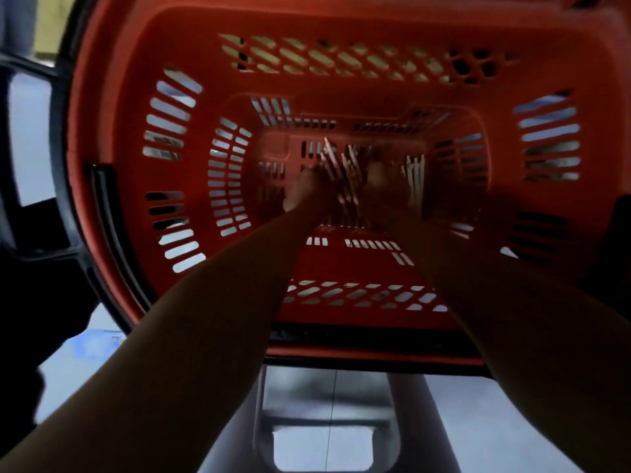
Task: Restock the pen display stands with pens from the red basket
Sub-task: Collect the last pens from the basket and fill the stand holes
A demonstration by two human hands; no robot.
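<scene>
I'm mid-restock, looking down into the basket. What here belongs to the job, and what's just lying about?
Job:
red basket
pens on its bottom
left hand and right hand down among them, grip too blurred to tell

Lying about:
grey plastic object under the basket
pale floor

I saw a pale grey-blue floor (78, 377) on the left and on the near side. A small bright blue spot (102, 339) lay on it at the left. Low in the near middle sat a grey plastic piece (307, 401) with a square hole in it. A thin line (333, 390) ran down its middle. On the left was a black frame (34, 73). Far left, I saw a yellow-green patch (51, 25). A big dark shape (24, 302) filled the near left. The light was dim.
</scene>
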